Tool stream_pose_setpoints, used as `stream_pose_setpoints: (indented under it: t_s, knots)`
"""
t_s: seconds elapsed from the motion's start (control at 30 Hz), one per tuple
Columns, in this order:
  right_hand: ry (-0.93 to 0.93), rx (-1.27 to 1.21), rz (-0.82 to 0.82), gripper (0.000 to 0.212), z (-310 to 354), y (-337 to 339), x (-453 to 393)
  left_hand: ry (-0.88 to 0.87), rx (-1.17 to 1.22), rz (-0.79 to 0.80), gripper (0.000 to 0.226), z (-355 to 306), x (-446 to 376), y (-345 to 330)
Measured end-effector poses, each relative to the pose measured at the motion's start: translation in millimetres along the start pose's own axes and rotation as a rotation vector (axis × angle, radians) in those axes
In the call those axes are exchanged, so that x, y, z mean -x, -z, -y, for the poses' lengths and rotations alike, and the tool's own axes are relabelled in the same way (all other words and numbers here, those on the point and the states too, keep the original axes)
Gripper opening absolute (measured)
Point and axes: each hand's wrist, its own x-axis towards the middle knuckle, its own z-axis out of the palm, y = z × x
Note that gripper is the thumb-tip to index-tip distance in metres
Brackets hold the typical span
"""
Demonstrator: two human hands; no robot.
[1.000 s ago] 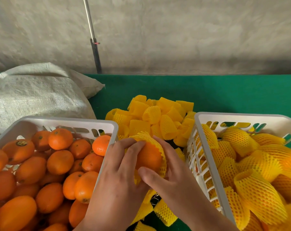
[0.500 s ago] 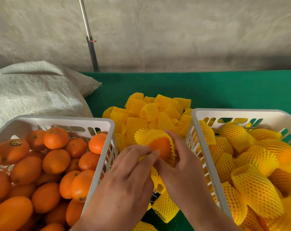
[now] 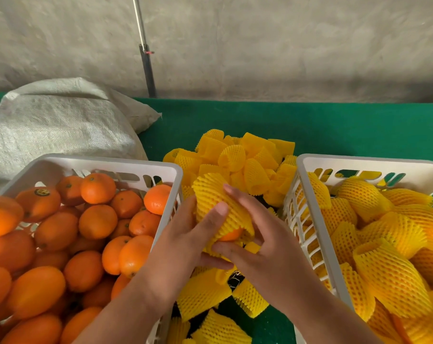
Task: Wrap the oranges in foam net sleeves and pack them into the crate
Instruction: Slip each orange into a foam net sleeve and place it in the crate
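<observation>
Between the two crates, both my hands hold one orange in a yellow foam net sleeve. The sleeve covers nearly all of it; only a small orange patch shows at the near end. My left hand grips the sleeved orange from the left, thumb on top. My right hand grips it from the right, fingers over the sleeve and thumb under the exposed end. The left white crate holds several bare oranges. The right white crate holds several sleeved oranges.
A heap of empty yellow foam sleeves lies on the green table cover between the crates, with more sleeves under my wrists. A woven grey sack lies at the back left. A metal pole stands against the concrete wall.
The sleeve has been pulled down over the orange, so much less fruit shows. Both hands have shifted their hold around it.
</observation>
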Motion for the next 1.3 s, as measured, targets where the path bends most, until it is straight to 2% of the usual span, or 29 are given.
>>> stream_pose_setpoints:
  t_s: [0.1,0.2,0.27,0.33,0.4,0.47,0.53,0.63,0.77,0.83,0.9,1.0,1.13,1.23,1.3]
  knots:
    - [0.040,0.074,-0.008,0.092,-3,-1,-2,-0.017,-0.004,-0.043,0.055,2,-2,2]
    - [0.000,0.106,-0.003,0.110,-5,-1,-3,-0.072,-0.068,-0.135,0.071,7,-3,5]
    - [-0.043,0.099,0.032,0.123,-6,-1,-1,-0.113,-0.092,-0.204,0.075,9,-4,7]
    - [-0.065,0.090,0.092,0.135,-7,-1,2,-0.112,-0.134,-0.276,0.093,10,-5,8]
    - [-0.069,0.083,0.124,0.141,-8,-3,4,-0.065,-0.264,-0.307,0.114,13,-5,10]
    - [-0.046,0.082,0.115,0.141,-11,-4,4,-0.025,-0.408,-0.264,0.123,14,-6,9]
    - [-0.041,0.103,0.074,0.134,-13,-3,2,-0.024,-0.471,-0.210,0.119,16,-7,8]
    - [-0.075,0.133,0.001,0.111,-14,-2,3,-0.061,-0.472,-0.163,0.108,17,-6,7]
    - [-0.137,0.127,-0.101,0.094,-13,-1,5,-0.060,-0.319,-0.092,0.094,16,-3,0]
    - [-0.176,0.125,-0.152,0.091,-8,0,4,-0.067,-0.319,-0.115,0.078,18,-1,-2]
    - [-0.225,0.139,-0.205,0.095,-2,6,4,-0.157,-0.548,-0.180,0.057,19,0,-1]
    - [-0.288,0.148,-0.327,0.099,12,31,11,-0.290,-0.913,-0.245,0.045,19,0,-2]
    - [-0.421,0.057,-0.503,0.103,19,95,40,-0.261,-1.154,-0.293,0.031,20,-4,-5]
    - [-0.515,-0.021,-0.521,0.089,15,136,75,-0.195,-1.350,-0.225,0.022,18,4,-12]
    - [-0.587,-0.012,-0.511,0.086,7,156,100,-0.241,-1.419,-0.180,0.016,11,17,-18]
